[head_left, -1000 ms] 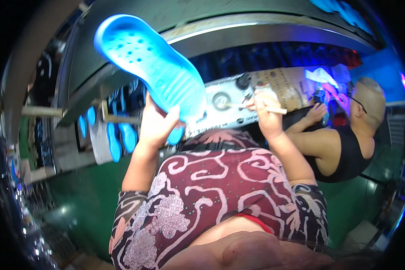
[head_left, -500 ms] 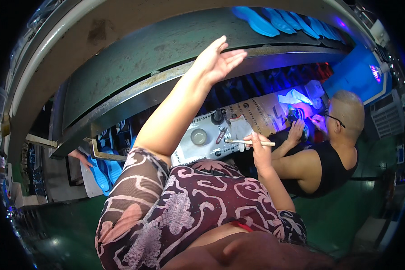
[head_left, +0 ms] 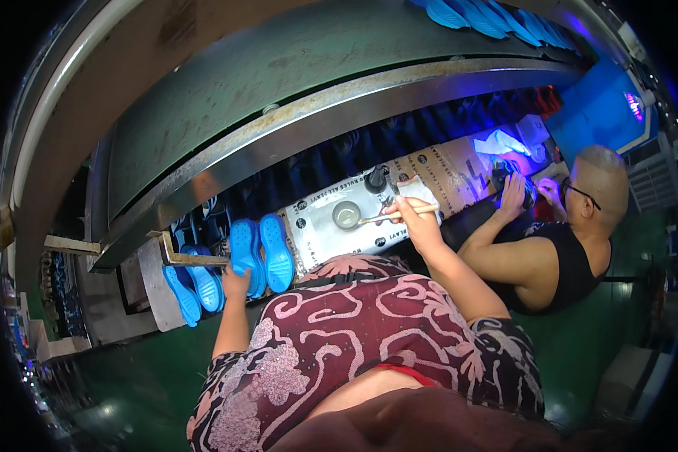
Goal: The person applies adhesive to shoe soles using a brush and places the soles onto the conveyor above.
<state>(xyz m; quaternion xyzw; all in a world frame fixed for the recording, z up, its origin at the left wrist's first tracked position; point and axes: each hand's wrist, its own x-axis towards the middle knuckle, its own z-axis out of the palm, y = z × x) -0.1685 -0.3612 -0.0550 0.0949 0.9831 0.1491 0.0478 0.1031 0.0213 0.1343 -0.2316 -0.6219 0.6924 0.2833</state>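
1. The wooden-handled brush (head_left: 401, 215) is to the right of the round grey bowl (head_left: 337, 221); its tip comes to the right edge of this bowl, but I cannot tell if they touch.
2. The right hand (head_left: 416, 220) is closed around the brush handle, with the fingers bent.
3. The left hand (head_left: 236, 284), left of the bowl, touches the near end of a blue shoe sole (head_left: 243, 242). Its fingers are partly hidden, so I cannot tell how far it is open or whether it grips.
4. A second blue sole (head_left: 277, 252) lies between this one and the bowl; other blue soles (head_left: 206, 279) lie farther left.
5. The bowl stands on a white printed sheet (head_left: 313, 239). Just beyond it, to the right, is a dark container (head_left: 376, 179).
6. Well to the right of the bowl, a co-worker (head_left: 539, 260) bends over a dark object (head_left: 499, 172).
7. Beyond the bowl runs a green conveyor belt (head_left: 279, 71).
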